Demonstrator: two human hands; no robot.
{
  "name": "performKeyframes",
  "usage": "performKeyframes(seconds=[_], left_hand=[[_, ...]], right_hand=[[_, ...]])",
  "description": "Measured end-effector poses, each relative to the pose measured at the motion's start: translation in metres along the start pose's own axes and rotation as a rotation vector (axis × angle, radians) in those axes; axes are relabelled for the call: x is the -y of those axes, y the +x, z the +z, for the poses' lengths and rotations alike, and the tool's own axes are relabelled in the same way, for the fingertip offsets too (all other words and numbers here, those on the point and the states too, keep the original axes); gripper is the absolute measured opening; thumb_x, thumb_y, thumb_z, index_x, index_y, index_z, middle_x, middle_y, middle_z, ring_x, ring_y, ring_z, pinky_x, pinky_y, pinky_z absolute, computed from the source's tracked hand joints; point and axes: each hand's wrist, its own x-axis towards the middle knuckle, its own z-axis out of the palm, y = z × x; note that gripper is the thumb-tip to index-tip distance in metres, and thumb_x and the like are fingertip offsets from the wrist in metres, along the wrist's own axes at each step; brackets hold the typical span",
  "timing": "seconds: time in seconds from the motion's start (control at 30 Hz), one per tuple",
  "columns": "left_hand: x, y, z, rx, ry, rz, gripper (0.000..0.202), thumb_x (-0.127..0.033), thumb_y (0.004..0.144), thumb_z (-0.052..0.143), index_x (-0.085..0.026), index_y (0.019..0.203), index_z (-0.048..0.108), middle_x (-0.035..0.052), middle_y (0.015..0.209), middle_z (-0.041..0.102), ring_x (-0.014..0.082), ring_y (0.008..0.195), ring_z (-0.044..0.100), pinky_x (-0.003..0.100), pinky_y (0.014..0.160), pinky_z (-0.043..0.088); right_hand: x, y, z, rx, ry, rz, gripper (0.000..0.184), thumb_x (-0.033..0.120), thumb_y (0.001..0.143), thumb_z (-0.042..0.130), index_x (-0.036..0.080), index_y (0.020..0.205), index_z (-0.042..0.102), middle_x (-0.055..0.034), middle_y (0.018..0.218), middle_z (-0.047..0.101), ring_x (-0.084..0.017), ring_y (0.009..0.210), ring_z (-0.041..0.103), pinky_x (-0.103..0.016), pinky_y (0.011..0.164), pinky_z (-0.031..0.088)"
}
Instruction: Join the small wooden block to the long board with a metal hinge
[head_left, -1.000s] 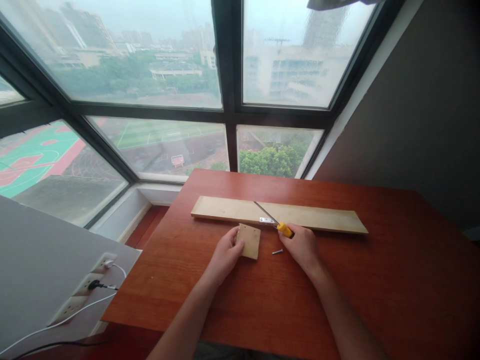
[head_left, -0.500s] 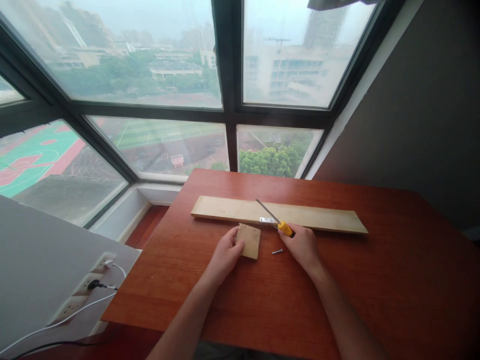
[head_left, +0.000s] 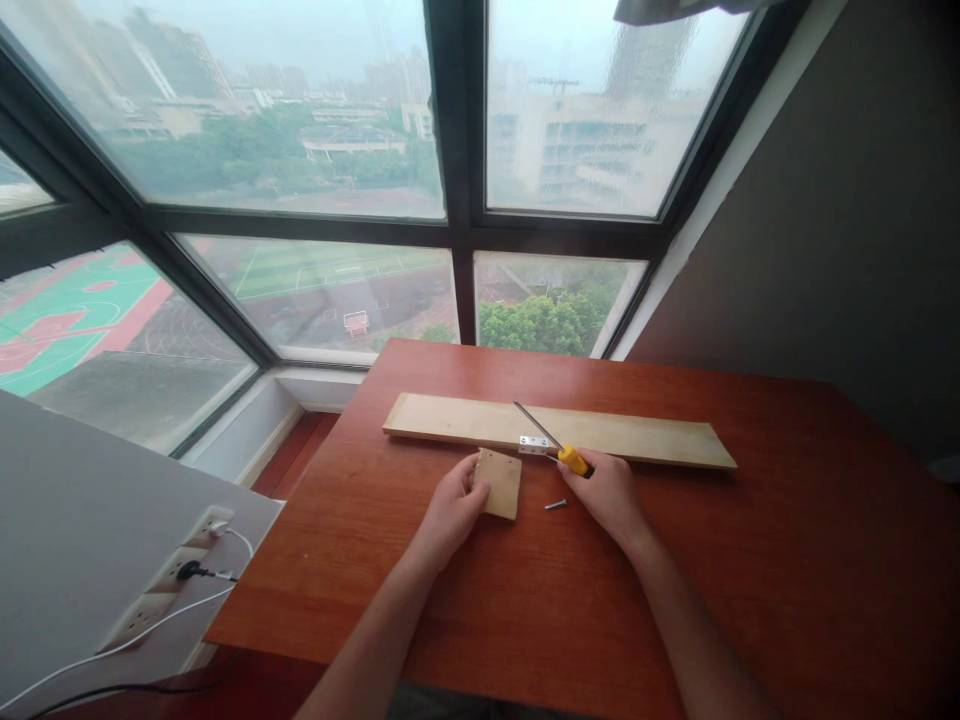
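Note:
My left hand [head_left: 455, 503] is closed on the left edge of a small wooden block [head_left: 500, 484] with small holes near its top edge. In my right hand [head_left: 606, 490] is a screwdriver with a yellow handle [head_left: 574, 460], its shaft pointing up and left over a long wooden board [head_left: 645, 432]. A thin metal piece [head_left: 552, 458], too small to name surely, sticks out from my right fingertips toward a silver metal bracket [head_left: 534, 445] at the board's near edge. A loose screw [head_left: 556, 505] lies on the table between my hands.
The reddish-brown wooden table [head_left: 480, 620] stands against large windows with dark frames [head_left: 465, 235]. Wall sockets [head_left: 169, 570] with plugged-in cables are at the lower left. A grey wall [head_left: 810, 250] rises on the right.
The bracket now shows a second row of holes below the first, as if its lower flap faces me more. My hands have hardly moved.

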Motion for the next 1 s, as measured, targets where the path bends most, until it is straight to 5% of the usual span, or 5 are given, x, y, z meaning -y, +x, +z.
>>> performKeyframes(seconds=[0.33, 0.73, 1.0], left_hand=[[-0.007, 0.002, 0.003, 0.029, -0.062, -0.072, 0.048, -0.026, 0.073, 0.066, -0.015, 0.12, 0.06, 0.0096, 0.103, 0.071, 0.0225, 0.088, 0.066, 0.031, 0.08, 0.05], [-0.008, 0.007, 0.039, 0.099, -0.304, -0.254, 0.04, -0.013, 0.069, 0.063, -0.013, 0.109, 0.066, 0.0107, 0.099, 0.071, 0.0197, 0.084, 0.067, 0.028, 0.073, 0.053], [-0.008, 0.009, 0.046, 0.118, -0.391, -0.273, 0.038, -0.008, 0.07, 0.062, -0.012, 0.107, 0.067, 0.0121, 0.099, 0.072, 0.0205, 0.085, 0.068, 0.03, 0.076, 0.054]], right_hand=[[0.004, -0.001, -0.002, 0.011, 0.092, -0.012, 0.026, 0.036, 0.08, 0.056, 0.016, 0.072, 0.071, -0.0003, 0.062, 0.063, -0.014, 0.058, 0.053, -0.024, 0.057, 0.035], [0.002, 0.001, -0.01, -0.01, 0.184, 0.017, 0.023, 0.035, 0.077, 0.058, 0.016, 0.073, 0.069, -0.001, 0.064, 0.064, -0.015, 0.06, 0.053, -0.025, 0.058, 0.037], [0.003, 0.002, -0.013, 0.002, 0.358, 0.047, 0.025, 0.04, 0.079, 0.061, 0.017, 0.082, 0.07, -0.0034, 0.078, 0.07, -0.019, 0.072, 0.06, -0.028, 0.067, 0.045]])
